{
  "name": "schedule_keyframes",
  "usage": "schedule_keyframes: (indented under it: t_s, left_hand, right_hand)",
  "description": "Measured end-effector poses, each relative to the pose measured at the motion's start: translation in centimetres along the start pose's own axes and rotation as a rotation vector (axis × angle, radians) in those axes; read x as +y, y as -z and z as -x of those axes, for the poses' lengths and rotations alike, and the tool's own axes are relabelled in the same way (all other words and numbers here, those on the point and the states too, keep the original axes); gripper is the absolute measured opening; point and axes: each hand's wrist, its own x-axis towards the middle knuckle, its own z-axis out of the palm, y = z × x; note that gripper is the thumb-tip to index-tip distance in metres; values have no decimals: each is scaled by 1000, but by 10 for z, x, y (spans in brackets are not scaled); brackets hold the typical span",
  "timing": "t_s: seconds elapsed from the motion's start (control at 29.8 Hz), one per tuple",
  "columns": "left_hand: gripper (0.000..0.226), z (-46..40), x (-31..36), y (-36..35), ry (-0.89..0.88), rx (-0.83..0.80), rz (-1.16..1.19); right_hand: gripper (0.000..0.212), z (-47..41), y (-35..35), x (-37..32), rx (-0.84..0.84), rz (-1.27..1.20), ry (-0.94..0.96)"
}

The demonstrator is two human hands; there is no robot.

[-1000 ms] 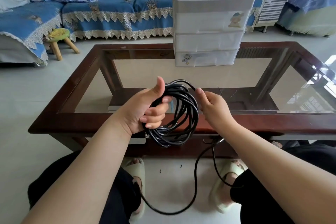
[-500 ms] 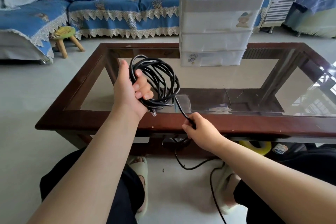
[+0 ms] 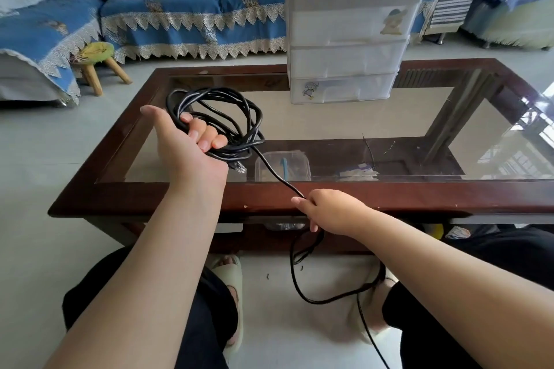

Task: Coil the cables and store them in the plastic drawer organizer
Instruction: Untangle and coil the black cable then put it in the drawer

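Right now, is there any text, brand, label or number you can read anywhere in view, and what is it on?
No readable text in this view.
plastic drawer organizer: two cartoon stickers, one on the top drawer and one on the bottom drawer, pictures only, no legible words.
black cable: any jacket print is too small to read.
Packets under the glass table: too blurred to read.

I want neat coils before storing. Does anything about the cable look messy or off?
Yes. The black cable coil in the left hand is uneven, its loops crossing and splaying. The cable's tail runs through the right hand and trails loose on the floor.
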Motion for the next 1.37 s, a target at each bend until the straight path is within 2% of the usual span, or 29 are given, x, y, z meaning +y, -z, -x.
schedule_keyframes:
  t_s: [0.1,0.23,0.4,0.54,0.64,0.7,0.74,0.77,0.84,0.87,0.94,1.01,1.14,1.27,1.37]
  left_hand:
    - [54,1,1,-3,-49,8,-7]
    - [55,1,1,-7,-161,-19,-111]
    - [52,10,-20,-7,-260,-152,-323]
    - [54,15,-47,-2,-435,-379,-634]
    - [52,11,-62,6,-590,-594,-887]
    - [59,9,-67,10,-739,-655,-1130]
    - [67,8,-69,11,-780,-669,-1243]
    - [76,8,-69,11,-779,-680,-1350]
    - [83,9,-71,10,-719,-679,-1578]
    - [81,9,-73,10,-678,-690,-1680]
    - [66,10,-76,9,-557,-737,-1788]
    - [55,11,-77,9,-383,-803,-1781]
    - [71,8,-77,13,-120,-879,-1677]
    - [93,3,-75,13,-109,-903,-1607]
    - [98,2,-76,13,-43,-913,-1593]
  right_hand:
    - [38,5,3,1,-103,-191,52]
    - [21,16,-2,-13,58,-562,113]
    - [22,36,3,-39,68,-388,151]
    - [19,43,11,-55,-59,-468,167]
    - [24,47,32,-56,-241,-623,164]
    - [9,50,42,-51,-394,-792,188]
    - [12,49,43,-48,-437,-817,208]
    - [16,49,43,-46,-441,-788,219]
    - [10,45,39,-41,-293,-519,249]
    - [9,42,38,-38,-212,-350,263]
    - [15,40,40,-35,-188,-193,278]
    - [15,43,44,-34,-177,-181,275]
    - [19,47,50,-29,-55,-238,253]
    - [30,43,53,-21,-83,-394,263]
    - [32,40,53,-15,-128,-508,295]
